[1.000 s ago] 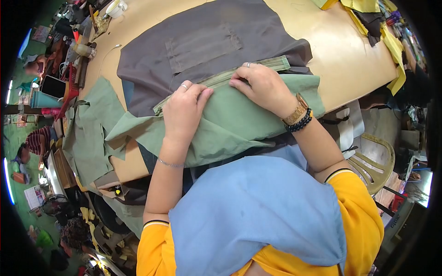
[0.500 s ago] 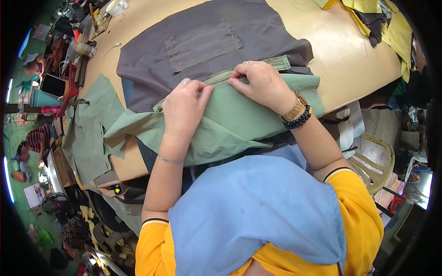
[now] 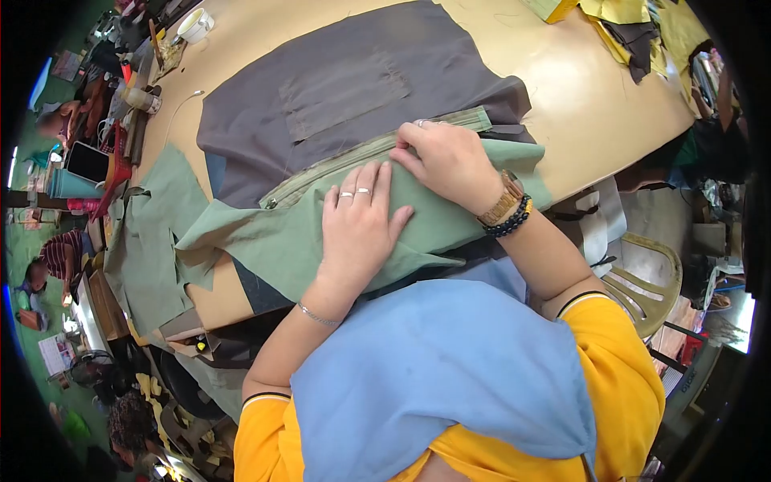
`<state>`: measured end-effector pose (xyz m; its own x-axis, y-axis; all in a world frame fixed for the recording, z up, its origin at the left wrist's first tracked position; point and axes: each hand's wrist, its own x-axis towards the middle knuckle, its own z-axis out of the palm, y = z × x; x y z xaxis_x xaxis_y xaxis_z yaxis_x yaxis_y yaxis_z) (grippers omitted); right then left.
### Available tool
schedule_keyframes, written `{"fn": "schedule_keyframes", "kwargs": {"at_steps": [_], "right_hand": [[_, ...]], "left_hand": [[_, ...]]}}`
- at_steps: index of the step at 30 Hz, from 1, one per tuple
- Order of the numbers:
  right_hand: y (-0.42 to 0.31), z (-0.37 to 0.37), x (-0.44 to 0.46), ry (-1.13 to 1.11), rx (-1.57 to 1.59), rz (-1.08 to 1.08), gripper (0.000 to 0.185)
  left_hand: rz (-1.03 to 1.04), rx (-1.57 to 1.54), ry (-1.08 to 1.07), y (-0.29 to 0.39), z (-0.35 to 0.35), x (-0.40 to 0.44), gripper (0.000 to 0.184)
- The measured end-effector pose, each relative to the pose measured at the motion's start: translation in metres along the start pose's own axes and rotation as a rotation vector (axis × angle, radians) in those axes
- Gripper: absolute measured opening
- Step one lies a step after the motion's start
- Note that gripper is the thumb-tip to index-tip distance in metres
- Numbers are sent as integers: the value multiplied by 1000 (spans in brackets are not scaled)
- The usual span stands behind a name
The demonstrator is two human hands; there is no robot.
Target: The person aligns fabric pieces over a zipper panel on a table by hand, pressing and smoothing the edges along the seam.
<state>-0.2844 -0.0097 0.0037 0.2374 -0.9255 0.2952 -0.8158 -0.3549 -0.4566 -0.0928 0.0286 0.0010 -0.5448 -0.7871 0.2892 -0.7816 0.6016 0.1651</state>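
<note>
A green fabric piece (image 3: 297, 249) lies along the table's near side, partly over a dark grey fabric panel (image 3: 265, 104) with a frayed rectangular patch (image 3: 345, 96). An olive zipper (image 3: 325, 167) runs slantwise along the seam between them; its lower left end shows a small metal part. My left hand (image 3: 361, 221) rests flat on the green fabric just below the zipper, fingers stretched out. Higher and to the right, my right hand (image 3: 450, 161) has thumb and forefinger closed on the zipper's edge, though the exact grip is partly hidden.
A white cup (image 3: 195, 26), a bottle (image 3: 141, 100) and a pale cable (image 3: 178, 108) sit at the table's left. Yellow fabric (image 3: 618, 48) lies at the upper right. A chair (image 3: 642, 281) stands right of me. Other people are at the left and far right.
My left hand has let go of its pinch at the zipper's edge and now lies flat on the green fabric, further right and lower. My right hand keeps its pinch, with little movement.
</note>
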Motion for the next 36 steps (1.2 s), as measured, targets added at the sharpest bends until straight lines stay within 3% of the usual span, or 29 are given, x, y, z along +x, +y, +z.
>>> {"fn": "schedule_keyframes", "kwargs": {"at_steps": [1, 7, 22, 25, 28, 36], "right_hand": [[3, -4, -2, 16, -2, 6, 16], [16, -31, -15, 44, 5, 38, 15], [26, -22, -8, 46, 12, 162, 17], [27, -20, -8, 50, 25, 157, 17], [26, -19, -8, 36, 5, 162, 17], [37, -41, -21, 115, -148, -64, 10]], "left_hand": [[-9, -22, -49, -1, 2, -3, 66], [-38, 21, -77, 4, 2, -2, 73], [-61, 74, -162, 9, 3, 10, 80], [-72, 76, -159, 11, 4, 12, 82], [50, 34, -53, 14, 14, 19, 85], [52, 28, -114, 25, 21, 28, 90]]}}
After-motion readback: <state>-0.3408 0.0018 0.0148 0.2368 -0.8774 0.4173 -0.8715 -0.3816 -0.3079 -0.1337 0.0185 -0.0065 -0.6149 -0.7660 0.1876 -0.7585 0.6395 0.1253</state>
